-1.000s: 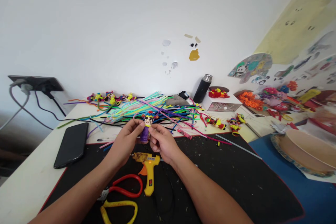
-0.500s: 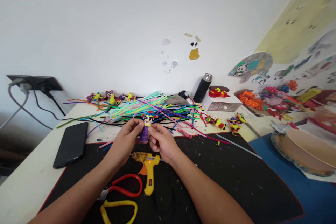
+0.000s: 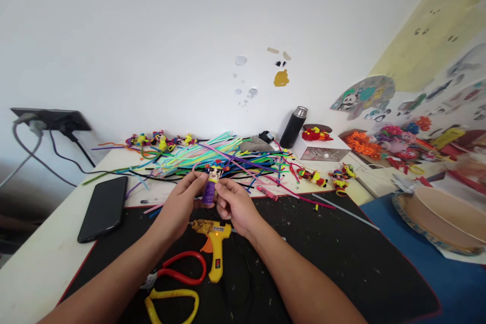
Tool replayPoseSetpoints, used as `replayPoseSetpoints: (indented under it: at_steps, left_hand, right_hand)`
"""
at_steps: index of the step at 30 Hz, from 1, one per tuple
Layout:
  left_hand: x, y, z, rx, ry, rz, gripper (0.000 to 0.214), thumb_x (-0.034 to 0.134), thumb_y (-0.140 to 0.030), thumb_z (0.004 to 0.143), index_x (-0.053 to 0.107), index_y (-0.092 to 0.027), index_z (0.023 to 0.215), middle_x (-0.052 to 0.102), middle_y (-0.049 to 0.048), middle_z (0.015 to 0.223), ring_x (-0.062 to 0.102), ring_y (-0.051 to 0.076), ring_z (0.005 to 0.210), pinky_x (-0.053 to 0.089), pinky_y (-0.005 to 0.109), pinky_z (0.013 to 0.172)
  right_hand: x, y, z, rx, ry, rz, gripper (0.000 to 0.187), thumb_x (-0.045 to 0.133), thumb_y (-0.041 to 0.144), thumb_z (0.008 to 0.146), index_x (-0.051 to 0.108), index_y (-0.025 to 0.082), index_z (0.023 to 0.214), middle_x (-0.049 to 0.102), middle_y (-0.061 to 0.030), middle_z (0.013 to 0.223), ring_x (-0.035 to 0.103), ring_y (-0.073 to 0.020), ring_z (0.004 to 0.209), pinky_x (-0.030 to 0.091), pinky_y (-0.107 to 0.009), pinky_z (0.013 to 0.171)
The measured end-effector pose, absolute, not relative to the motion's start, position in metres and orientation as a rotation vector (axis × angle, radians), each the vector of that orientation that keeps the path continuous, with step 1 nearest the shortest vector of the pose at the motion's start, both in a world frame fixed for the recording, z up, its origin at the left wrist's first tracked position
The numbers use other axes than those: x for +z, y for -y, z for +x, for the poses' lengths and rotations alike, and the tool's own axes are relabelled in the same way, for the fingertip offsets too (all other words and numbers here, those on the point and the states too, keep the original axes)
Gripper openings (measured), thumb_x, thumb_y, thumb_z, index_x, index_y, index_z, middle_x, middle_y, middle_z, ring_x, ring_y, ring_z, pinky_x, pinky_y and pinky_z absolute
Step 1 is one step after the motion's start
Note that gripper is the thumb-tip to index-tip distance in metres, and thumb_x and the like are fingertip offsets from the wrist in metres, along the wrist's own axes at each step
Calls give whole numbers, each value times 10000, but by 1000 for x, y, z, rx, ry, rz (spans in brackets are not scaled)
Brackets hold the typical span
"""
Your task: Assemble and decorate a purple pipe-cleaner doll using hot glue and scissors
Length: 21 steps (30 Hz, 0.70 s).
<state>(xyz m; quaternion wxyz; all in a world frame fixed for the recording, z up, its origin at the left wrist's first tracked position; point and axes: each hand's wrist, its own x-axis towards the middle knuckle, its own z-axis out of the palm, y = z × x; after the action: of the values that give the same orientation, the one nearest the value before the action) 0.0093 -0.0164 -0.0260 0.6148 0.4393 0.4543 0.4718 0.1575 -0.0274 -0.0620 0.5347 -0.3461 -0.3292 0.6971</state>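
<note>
Fingers (image 3: 198, 180) of my left hand (image 3: 178, 208) and right hand (image 3: 236, 206) closed on the small purple doll (image 3: 210, 190), pinching either side. Doll upright, just beyond the yellow glue gun (image 3: 214, 244) on the worktop (image 3: 41, 263); pipe-cleaner pile (image 3: 228, 154) farther beyond the gun.

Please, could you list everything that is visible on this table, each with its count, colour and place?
doll: one, purple body, held between both hands above the mat
glue gun: one, yellow, on the mat below the hands
scissors: one pair, red and yellow handles, near edge of mat
phone: one, black, left on table
pipe cleaners: many, mixed colours, piled behind the hands
flask: one, black, by the wall
mat: one, black, under the hands
left hand: one, pinches the doll
right hand: one, pinches the doll
</note>
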Motion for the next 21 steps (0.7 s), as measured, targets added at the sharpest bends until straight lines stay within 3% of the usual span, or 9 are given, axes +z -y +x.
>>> replayPoseSetpoints:
  at_steps: [8,14,21]
  left_hand:
    - [-23,17,10,1063,-1060,948,486,858,-604,721,650,-196,885,675,-9,762,652,160,676,589,258,591]
    - [-18,19,10,1052,-1024,961,509,861,-617,733,666,-189,930,663,-4,825,635,155,708,598,265,597]
    - [-19,15,5,964,-948,1097,551,938,-504,680,669,-193,1047,701,20,954,681,181,827,589,288,705]
  right_hand:
    - [-61,28,156,1654,816,-815,468,884,540,737,616,202,919,489,116,500,380,-57,344,173,-198,350]
    - [-62,27,158,1648,803,-813,474,888,534,742,612,202,937,486,123,498,380,-54,340,192,-189,347]
    - [-60,26,161,1643,778,-816,499,895,549,728,620,202,958,486,124,499,377,-54,344,179,-189,353]
